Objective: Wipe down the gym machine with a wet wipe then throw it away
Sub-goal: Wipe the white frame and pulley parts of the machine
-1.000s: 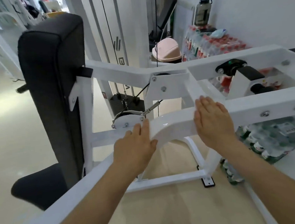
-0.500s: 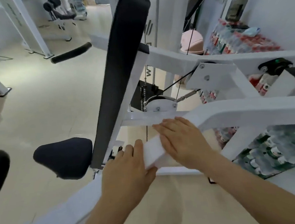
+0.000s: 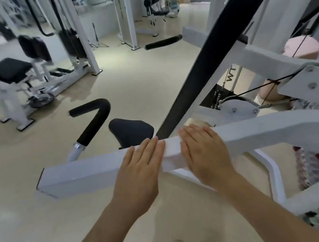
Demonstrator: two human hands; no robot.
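The gym machine's white square beam runs across the lower middle of the view and ends in an open cut at the left. My left hand lies flat on it with straight fingers. My right hand presses flat on the beam just to the right, a small gap between the two. A white strip between the hands may be the wet wipe; it is hard to tell from the white paint. Behind the beam rise the black back pad and the black seat.
A black foam handle bends up left of the seat. Another white machine stands at the far left on the beige floor. A pink bin sits behind the frame at the right, with packs of bottles below.
Both hands have slid left along the white beam toward its open end and now lie close together. The view has swung left, showing more of the gym floor.
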